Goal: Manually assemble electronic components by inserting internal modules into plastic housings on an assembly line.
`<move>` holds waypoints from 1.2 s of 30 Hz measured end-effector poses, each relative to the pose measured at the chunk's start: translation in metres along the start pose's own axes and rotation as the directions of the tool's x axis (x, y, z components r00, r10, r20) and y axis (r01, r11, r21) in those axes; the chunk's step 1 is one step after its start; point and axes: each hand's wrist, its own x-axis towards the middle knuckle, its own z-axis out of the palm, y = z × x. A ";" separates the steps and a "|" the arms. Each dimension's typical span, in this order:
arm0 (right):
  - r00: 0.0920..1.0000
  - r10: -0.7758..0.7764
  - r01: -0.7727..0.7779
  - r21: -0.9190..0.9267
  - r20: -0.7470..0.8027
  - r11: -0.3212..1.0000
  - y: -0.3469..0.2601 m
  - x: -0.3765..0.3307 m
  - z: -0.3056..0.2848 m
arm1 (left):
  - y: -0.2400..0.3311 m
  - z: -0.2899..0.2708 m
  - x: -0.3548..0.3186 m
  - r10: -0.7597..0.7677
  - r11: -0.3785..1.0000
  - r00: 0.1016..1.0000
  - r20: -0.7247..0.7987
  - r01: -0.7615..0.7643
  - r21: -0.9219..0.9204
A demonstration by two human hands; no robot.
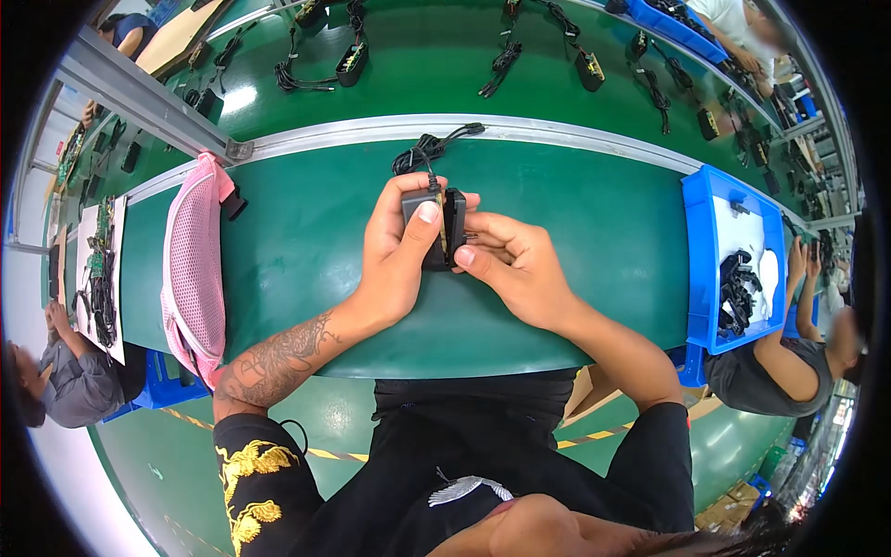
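Above the middle of the green table, my left hand (392,255) is closed round a black power adapter (419,206), thumb lying on its near face. A coiled black cord (429,148) runs from its far end and rests toward the metal rail. On the adapter's right side a black housing cover (455,221) stands at an angle, with a narrow gap between the two showing a yellowish strip. My right hand (522,265) pinches this cover between thumb and fingers. Small metal prongs stick out on the right, next to my right fingers.
A pink mesh bag (197,269) lies on the table at left. The blue tray (698,265) at right contains small black parts. Past the metal rail (538,130), adapters with cords lie on a green surface (418,65). Co-workers sit at both sides.
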 end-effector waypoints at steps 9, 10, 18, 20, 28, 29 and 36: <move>0.999 0.033 -0.034 -0.105 -0.011 0.994 -0.003 -0.001 0.000 | -0.004 -0.002 -0.003 0.006 0.998 1.000 0.026 -0.004 -0.068; 0.999 0.034 -0.035 -0.105 -0.011 0.994 -0.004 -0.001 0.000 | -0.004 -0.001 -0.003 0.009 0.998 1.000 0.028 -0.007 -0.060; 0.999 0.048 -0.050 -0.118 -0.020 0.992 -0.002 0.000 0.003 | -0.008 0.001 -0.006 0.032 0.999 0.999 -0.007 -0.032 -0.044; 0.999 0.038 -0.040 -0.087 -0.024 0.995 -0.002 -0.001 0.004 | -0.008 -0.001 -0.005 0.015 0.998 1.000 -0.002 -0.015 -0.062; 0.998 0.046 -0.049 -0.118 -0.034 0.992 -0.009 -0.002 0.007 | -0.009 -0.002 -0.005 -0.020 0.996 1.000 0.009 0.021 -0.090; 0.998 0.046 -0.051 -0.141 -0.038 0.989 -0.009 -0.002 0.007 | -0.009 -0.001 -0.005 -0.011 0.997 1.000 0.003 0.012 -0.077; 0.998 0.041 -0.047 -0.148 -0.040 0.988 -0.009 -0.002 0.006 | -0.008 -0.001 -0.004 -0.023 0.997 1.000 0.002 0.023 -0.079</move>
